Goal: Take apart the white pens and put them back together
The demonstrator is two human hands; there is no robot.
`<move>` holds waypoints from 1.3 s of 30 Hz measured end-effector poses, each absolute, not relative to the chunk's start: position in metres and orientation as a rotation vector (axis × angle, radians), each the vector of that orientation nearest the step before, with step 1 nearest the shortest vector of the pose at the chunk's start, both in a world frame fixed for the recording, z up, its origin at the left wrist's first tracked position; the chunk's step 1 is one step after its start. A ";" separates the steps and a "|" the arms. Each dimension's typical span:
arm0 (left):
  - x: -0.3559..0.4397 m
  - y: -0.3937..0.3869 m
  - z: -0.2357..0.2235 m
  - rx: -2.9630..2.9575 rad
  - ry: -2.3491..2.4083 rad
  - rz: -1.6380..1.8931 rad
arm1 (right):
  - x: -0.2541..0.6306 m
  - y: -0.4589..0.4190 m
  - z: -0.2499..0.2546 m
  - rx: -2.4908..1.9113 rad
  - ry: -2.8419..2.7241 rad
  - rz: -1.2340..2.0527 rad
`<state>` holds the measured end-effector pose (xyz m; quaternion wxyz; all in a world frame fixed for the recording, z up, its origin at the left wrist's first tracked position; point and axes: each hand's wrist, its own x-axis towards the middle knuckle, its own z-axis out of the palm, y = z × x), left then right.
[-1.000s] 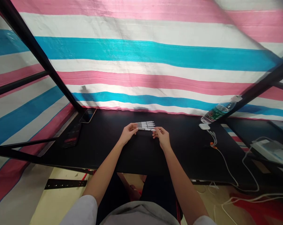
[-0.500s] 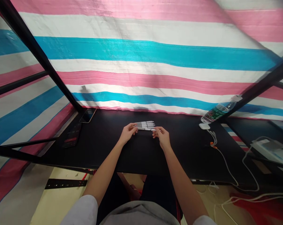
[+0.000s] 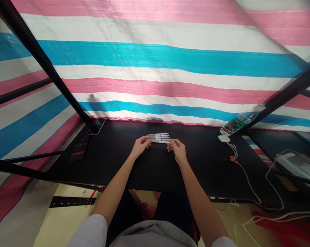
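Several white pens (image 3: 159, 136) lie side by side in a row on the black table (image 3: 149, 164), near its far middle. My left hand (image 3: 140, 145) pinches the left end of the nearest pen, fingers curled. My right hand (image 3: 177, 149) pinches the right end of the same pen, fingers closed around its tip. Both forearms reach forward from the table's near edge.
A phone (image 3: 96, 126) lies at the far left corner, with a dark device (image 3: 79, 149) beside it. At the right lie a plastic water bottle (image 3: 238, 122), a white charger (image 3: 223, 139) and white cables (image 3: 247, 178). Striped tarpaulin and black frame bars enclose the table.
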<state>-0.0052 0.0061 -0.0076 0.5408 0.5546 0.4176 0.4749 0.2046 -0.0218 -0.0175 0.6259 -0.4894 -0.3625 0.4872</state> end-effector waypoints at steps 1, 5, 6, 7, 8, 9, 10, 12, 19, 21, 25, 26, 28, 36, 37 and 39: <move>-0.005 0.006 -0.008 1.315 0.999 1.117 | 0.205 -0.022 -0.018 -1.120 -0.834 1.119; -0.005 0.006 -0.007 1.323 0.963 1.124 | 0.205 -0.022 -0.017 -1.125 -0.832 1.120; -0.005 0.006 -0.007 1.320 0.954 1.128 | 0.204 -0.022 -0.016 -1.132 -0.826 1.117; -0.005 0.006 -0.007 1.315 0.953 1.125 | 0.204 -0.022 -0.015 -1.138 -0.820 1.115; -0.005 0.006 -0.007 1.312 0.960 1.115 | 0.203 -0.022 -0.015 -1.142 -0.816 1.111; -0.005 0.006 -0.008 1.311 0.974 1.102 | 0.203 -0.023 -0.014 -1.145 -0.814 1.106; -0.005 0.006 -0.008 1.314 0.988 1.090 | 0.203 -0.023 -0.014 -1.145 -0.815 1.104; -0.005 0.006 -0.009 1.335 0.993 1.074 | 0.203 -0.023 -0.013 -1.144 -0.822 1.103; -0.006 0.006 -0.007 1.360 0.947 1.105 | 0.204 -0.023 -0.014 -1.140 -0.811 1.123; -0.006 0.005 -0.006 1.359 0.947 1.096 | 0.204 -0.023 -0.015 -1.131 -0.806 1.136; -0.005 0.003 -0.004 1.337 0.938 1.088 | 0.205 -0.022 -0.016 -1.040 -0.787 1.192; -0.005 0.003 -0.003 1.336 0.931 1.081 | 0.206 -0.022 -0.015 -1.003 -0.780 1.213; -0.004 0.002 -0.002 1.339 0.911 1.064 | 0.206 -0.023 -0.014 -0.943 -0.772 1.264; -0.004 0.006 -0.005 1.219 0.918 1.163 | 0.214 -0.021 -0.015 -0.858 -0.702 1.409; -0.004 0.007 -0.006 1.195 0.937 1.190 | 0.215 -0.020 -0.016 -0.863 -0.693 1.403; -0.006 0.010 -0.008 1.162 0.965 1.238 | 0.216 -0.018 -0.016 -0.873 -0.672 1.375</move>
